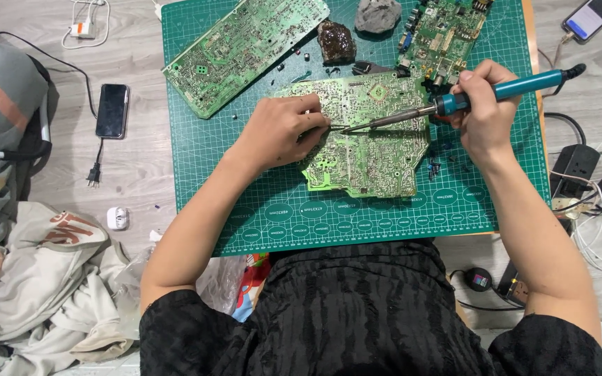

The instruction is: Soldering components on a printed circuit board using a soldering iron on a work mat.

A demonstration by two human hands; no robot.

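Note:
A pale green circuit board lies solder side up in the middle of a green cutting mat. My left hand rests on the board's left part and pinches thin tweezers, whose tips point right. My right hand grips a teal-handled soldering iron. Its metal tip reaches left and meets the tweezer tips on the board.
A second circuit board lies at the mat's far left, a third board at far right. A dark brown lump and a grey lump sit between them. Phones, cables and a power strip surround the mat; clothes lie left.

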